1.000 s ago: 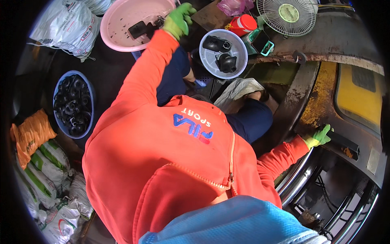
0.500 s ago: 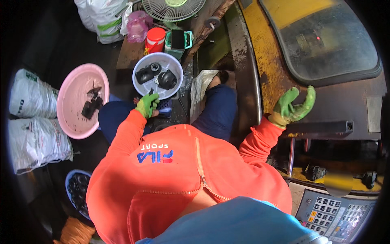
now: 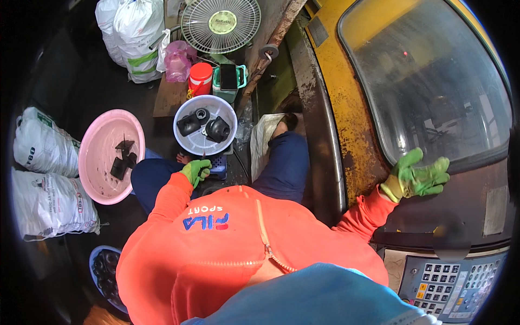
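My left hand (image 3: pixel 196 172), in a green-stained glove, is closed in front of the white basin. A thin, dark pointed tool (image 3: pixel 204 155) sticks up from its fingers; the rest of it is hidden in the grip. My right hand (image 3: pixel 416 174), gloved alike, is open with fingers spread at the lower edge of the window on the yellow machine door (image 3: pixel 352 130). The white basin (image 3: pixel 179 135) holds a few black moulded parts (image 3: pixel 218 129). On the left, a pink basin (image 3: pixel 89 179) contains dark scraps (image 3: pixel 123 162).
A control panel (image 3: pixel 457 284) with many keys sits at lower right. White sacks (image 3: pixel 57 203) stand at far left, near a blue tub (image 3: pixel 97 252) of black parts. Beyond the white basin are a red jug (image 3: pixel 200 78), a green container (image 3: pixel 225 89) and a fan (image 3: pixel 222 24).
The machine door has slid toward me and now covers the opening that showed metal parts. My right hand has moved outward and spread its fingers. My left hand stays closed; the view has shifted.
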Motion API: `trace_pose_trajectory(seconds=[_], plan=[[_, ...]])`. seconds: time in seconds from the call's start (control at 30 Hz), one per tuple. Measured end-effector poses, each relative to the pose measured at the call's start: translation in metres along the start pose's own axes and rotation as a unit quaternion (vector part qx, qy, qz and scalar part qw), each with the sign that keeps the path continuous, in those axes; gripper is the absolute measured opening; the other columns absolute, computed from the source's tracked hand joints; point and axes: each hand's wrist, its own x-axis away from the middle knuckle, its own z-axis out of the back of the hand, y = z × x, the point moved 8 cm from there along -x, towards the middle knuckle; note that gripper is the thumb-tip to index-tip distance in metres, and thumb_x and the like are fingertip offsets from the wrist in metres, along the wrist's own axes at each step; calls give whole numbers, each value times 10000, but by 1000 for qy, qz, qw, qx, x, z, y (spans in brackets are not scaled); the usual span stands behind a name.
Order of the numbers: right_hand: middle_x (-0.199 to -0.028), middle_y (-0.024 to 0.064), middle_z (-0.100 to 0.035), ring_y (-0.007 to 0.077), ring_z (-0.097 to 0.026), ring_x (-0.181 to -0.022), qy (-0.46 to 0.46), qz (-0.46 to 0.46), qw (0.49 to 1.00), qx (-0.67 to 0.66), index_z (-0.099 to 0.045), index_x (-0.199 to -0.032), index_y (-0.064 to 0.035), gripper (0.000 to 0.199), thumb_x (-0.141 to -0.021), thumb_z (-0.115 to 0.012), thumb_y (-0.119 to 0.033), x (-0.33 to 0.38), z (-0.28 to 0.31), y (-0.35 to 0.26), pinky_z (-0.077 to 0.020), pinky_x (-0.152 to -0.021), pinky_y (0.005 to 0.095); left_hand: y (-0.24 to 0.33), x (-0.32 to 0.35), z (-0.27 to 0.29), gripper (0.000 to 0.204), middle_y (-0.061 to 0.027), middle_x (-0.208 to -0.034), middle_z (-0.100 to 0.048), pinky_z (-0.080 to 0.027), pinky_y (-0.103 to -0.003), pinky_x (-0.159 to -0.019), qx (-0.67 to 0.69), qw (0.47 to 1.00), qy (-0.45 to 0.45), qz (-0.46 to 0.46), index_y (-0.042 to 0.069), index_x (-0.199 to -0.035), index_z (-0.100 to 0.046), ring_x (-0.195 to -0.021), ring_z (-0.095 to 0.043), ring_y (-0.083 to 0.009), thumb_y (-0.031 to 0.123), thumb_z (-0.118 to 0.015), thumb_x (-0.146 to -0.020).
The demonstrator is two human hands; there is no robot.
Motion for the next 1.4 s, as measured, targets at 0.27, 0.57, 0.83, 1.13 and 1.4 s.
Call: trace_pose_trajectory(seconds=[0.27, 0.57, 0.83, 1.13, 1.4], plan=[[-1207, 161, -608, 385, -586, -1007, 79, 5, 995, -62, -493, -1258, 6, 491, -882, -648, -270, 5, 7, 7, -427, -787, 475, 8, 44, 4, 225, 40, -574, -489, -277, -219, -359, -5, 997, 72, 10, 139, -733, -549, -401, -393, -68, 262, -570, -921], [-1154, 117, -649, 358, -626, -978, 63, -6, 997, -45, -561, -1163, -26, 382, -849, -675, -212, -4, 8, 8, -446, -772, 431, 10, 49, 8, 187, 23, -612, -496, -338, -247, -386, 0, 997, 67, 38, 131, -852, -591, -475, -458, -100, 304, -592, -924], [-1136, 66, -668, 339, -614, -1023, 68, -15, 996, -61, -594, -1151, -60, 378, -806, -691, -181, 3, 5, 13, -436, -790, 425, 0, 32, 31, 220, 10, -696, -550, -396, -252, -448, -25, 997, 54, 46, 136, -948, -613, -548, -496, -120, 352, -611, -907], [-1073, 34, -681, 331, -617, -971, 82, -8, 995, -63, -617, -1112, -68, 352, -778, -692, -152, 2, 7, 11, -424, -760, 411, 1, 38, 27, 208, 10, -686, -540, -389, -253, -440, -21, 996, 61, 55, 128, -942, -608, -537, -490, -120, 333, -606, -908], [-1006, 26, -685, 333, -629, -898, 84, 13, 993, -77, -606, -1086, -77, 326, -774, -686, -127, 1, 8, 12, -405, -717, 404, -2, 40, 27, 196, 10, -676, -531, -384, -254, -432, -24, 996, 65, 63, 121, -937, -603, -528, -485, -119, 316, -602, -908]])
